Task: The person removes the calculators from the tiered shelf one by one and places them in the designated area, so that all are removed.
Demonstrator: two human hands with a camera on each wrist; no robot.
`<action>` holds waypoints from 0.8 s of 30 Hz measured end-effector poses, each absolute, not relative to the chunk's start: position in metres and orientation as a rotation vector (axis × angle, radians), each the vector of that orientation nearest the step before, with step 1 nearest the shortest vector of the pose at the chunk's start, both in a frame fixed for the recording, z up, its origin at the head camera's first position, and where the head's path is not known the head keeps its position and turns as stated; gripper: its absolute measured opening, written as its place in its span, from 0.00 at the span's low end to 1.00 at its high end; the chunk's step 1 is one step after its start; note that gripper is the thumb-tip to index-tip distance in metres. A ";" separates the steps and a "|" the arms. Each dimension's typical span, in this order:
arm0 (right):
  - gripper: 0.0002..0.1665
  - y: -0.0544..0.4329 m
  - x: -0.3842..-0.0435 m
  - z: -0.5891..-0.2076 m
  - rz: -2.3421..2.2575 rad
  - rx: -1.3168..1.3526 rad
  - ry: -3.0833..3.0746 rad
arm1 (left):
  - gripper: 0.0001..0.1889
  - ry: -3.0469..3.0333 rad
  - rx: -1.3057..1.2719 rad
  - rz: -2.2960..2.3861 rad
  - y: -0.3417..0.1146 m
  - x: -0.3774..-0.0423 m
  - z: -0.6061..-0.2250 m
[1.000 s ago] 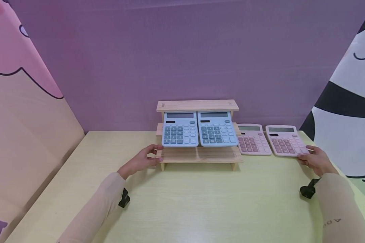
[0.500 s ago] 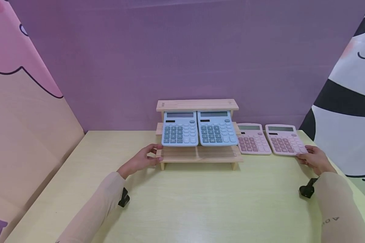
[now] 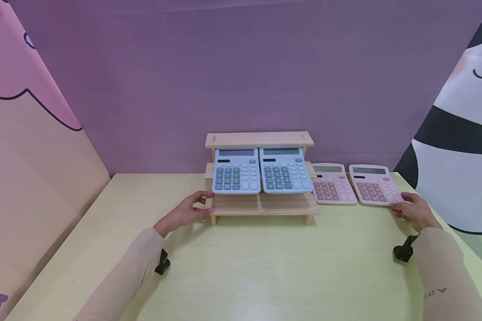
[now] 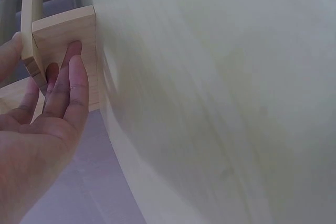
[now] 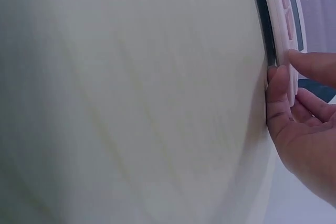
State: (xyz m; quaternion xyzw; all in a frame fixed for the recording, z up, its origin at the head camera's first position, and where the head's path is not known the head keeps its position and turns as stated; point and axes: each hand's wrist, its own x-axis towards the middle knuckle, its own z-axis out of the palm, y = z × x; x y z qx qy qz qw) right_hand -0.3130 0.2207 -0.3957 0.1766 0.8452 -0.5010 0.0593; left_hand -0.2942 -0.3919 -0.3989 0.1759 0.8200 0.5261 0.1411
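- Pinching the left end of the lowest shelf [image 3: 261, 206] of a wooden stand [image 3: 260, 140] with the left hand [image 3: 186, 211], setting the thumb against one face of the board and the other fingers against the opposite face, closing down to the plank's thickness.
- Gripping the near right corner of the right pink calculator [image 3: 375, 183] with the right hand [image 3: 415, 211], laying the thumb on the keyed face and curling other fingers underneath, closing to the thin slab's depth.
- Showing this calculator on the counter [image 3: 261, 267], well to the right of the stand, just beside the matching left pink calculator [image 3: 334, 184].
- Showing smooth plastic on both, with rounded corners, grey rectangular displays and small keys in deeper and paler pink.
- Showing pale, fine-grained wood in the stand, rising in stepped planks with squared edges, and darker end grain close to the left fingers.
- Carrying on the stand the left blue calculator [image 3: 236, 172] and the right blue calculator [image 3: 286, 171], lying face up side by side and covering most of the middle shelf.
- Wearing long beige sleeves [image 3: 130, 263] above a light-yellow, faintly streaked counter.
- Facing a flat purple backdrop [image 3: 225, 67] with faint horizontal creases.
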 end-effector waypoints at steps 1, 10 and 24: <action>0.46 0.221 -0.313 -0.395 -1.514 0.544 2.554 | 0.29 2.366 0.508 1.521 -0.392 -0.294 -0.399; 0.46 0.221 -0.312 -0.393 -1.573 0.587 2.502 | 0.29 2.361 0.509 1.520 -0.392 -0.295 -0.400; 0.45 0.218 -0.307 -0.386 -1.512 0.521 2.553 | 0.28 2.371 0.469 1.513 -0.391 -0.294 -0.399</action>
